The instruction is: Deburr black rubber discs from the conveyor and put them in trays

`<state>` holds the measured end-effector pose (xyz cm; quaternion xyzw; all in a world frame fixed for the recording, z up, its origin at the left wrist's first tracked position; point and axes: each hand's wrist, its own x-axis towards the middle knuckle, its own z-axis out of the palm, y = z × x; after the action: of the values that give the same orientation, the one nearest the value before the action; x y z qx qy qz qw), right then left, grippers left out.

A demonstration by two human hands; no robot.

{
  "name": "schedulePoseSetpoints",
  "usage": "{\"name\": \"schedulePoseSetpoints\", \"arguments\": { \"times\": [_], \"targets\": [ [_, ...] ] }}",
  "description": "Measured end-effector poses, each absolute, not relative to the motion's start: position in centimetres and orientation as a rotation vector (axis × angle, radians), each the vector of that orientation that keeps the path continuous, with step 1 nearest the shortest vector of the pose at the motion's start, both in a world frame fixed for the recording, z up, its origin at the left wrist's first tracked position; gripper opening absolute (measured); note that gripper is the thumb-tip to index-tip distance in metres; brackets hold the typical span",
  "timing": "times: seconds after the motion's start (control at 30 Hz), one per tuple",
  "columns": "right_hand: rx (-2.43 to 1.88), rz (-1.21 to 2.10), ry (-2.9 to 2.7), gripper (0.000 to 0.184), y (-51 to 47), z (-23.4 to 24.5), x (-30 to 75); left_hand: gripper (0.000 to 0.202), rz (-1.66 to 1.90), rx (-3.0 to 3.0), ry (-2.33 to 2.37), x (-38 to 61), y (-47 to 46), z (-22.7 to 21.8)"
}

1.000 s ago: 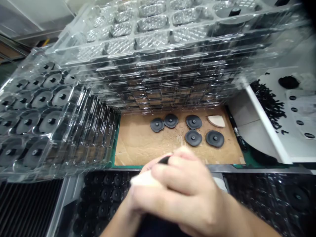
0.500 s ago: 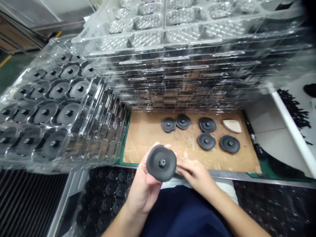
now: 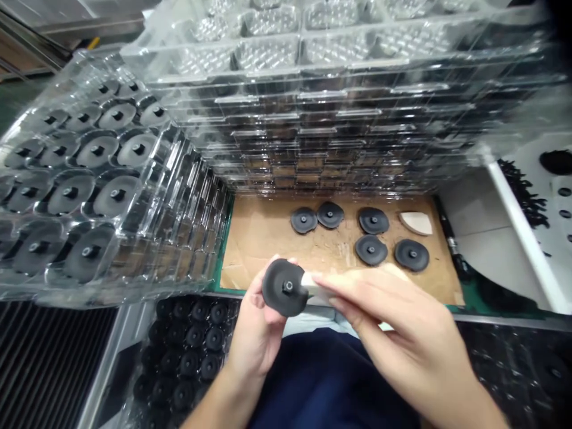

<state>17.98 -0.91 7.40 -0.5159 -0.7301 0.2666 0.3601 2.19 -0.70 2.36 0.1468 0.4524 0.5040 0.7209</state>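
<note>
My left hand [image 3: 257, 333] is closed on a round black disc [image 3: 276, 289] with a short stud at its centre, stud side up. In my right hand [image 3: 406, 325] a pale, flat-sided piece [image 3: 314, 286] is pinched between thumb and fingers. Its tip meets the disc's right edge; the rest is partly covered by the fingers. Beyond the hands, several similar black discs lie on a cardboard sheet [image 3: 254, 238], one of them [image 3: 412, 255] just past my right hand. A pale wedge-shaped piece [image 3: 416, 223] rests near the sheet's right end.
Stacked clear plastic trays [image 3: 313, 98] rise behind the cardboard. To the left stands another tray stack [image 3: 179, 208], its top filled with black discs. A lower tray of discs [image 3: 187, 339] sits below the bench edge. At right is a white-edged panel [image 3: 521, 220].
My right hand has come up and left, bringing the pale piece against the disc's right edge. The left hand still holds the disc. The whole view has shifted slightly.
</note>
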Motion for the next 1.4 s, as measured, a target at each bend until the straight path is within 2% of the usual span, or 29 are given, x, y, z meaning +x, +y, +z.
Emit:
{"name": "schedulePoseSetpoints", "arguments": {
  "times": [0.07, 0.13, 0.27, 0.4, 0.47, 0.6, 0.7, 0.77, 0.93, 1.1, 1.17, 1.27, 1.4],
  "targets": [
    [-1.222, 0.686, -1.782, 0.033, -0.4, 7.5, 17.8, 0.064, 1.103, 0.36, 0.955, 2.5, -0.5, 2.5],
    [-1.207, 0.82, -1.662, 0.029, 0.2, 7.1, 17.7, 0.062, 1.085, 0.363, 0.931, 2.9, -0.2, 2.7],
    [-1.465, 1.192, -1.467, 0.021, -0.4, 2.8, 19.0, 0.06, 1.098, 0.279, 0.927, 2.7, 0.1, 2.7],
    [-1.689, 1.164, -1.425, 0.025, -2.9, -2.9, 20.5, 0.069, 1.079, 0.208, 0.915, 2.3, 0.1, 2.4],
    [-1.706, 1.157, -1.426, 0.025, -3.3, -3.4, 20.8, 0.069, 1.061, 0.196, 0.922, 2.4, 0.0, 2.4],
    [-1.663, 1.01, -1.392, 0.025, -1.4, 1.4, 19.9, 0.067, 1.041, 0.207, 0.942, 3.2, -0.1, 2.7],
    [-1.41, 0.715, -1.513, 0.023, 0.1, 5.8, 17.9, 0.065, 1.021, 0.248, 0.923, 3.4, -0.4, 2.6],
    [-1.242, 0.604, -1.691, 0.024, 0.3, 7.0, 16.8, 0.063, 0.994, 0.258, 0.914, 3.2, -0.6, 2.4],
    [-1.197, 0.856, -1.968, 0.022, 0.2, 6.8, 17.0, 0.056, 0.958, 0.256, 1.006, 3.6, -0.7, 2.3],
    [-1.225, 0.588, -1.824, 0.026, 0.4, 7.5, 17.7, 0.049, 0.857, 0.292, 0.846, 4.9, -0.1, 3.4],
    [-1.161, 0.734, -1.849, 0.023, -0.3, 7.8, 18.4, 0.046, 0.865, 0.282, 0.849, 4.7, 0.2, 3.8],
    [-1.231, 0.915, -1.876, 0.019, -1.7, 7.9, 20.1, 0.054, 0.865, 0.273, 0.834, 4.2, 0.4, 4.0],
    [-1.466, 0.627, -1.916, 0.02, -2.1, 8.4, 21.0, 0.064, 0.865, 0.278, 0.755, 4.4, 0.1, 4.1]
  ]
}}
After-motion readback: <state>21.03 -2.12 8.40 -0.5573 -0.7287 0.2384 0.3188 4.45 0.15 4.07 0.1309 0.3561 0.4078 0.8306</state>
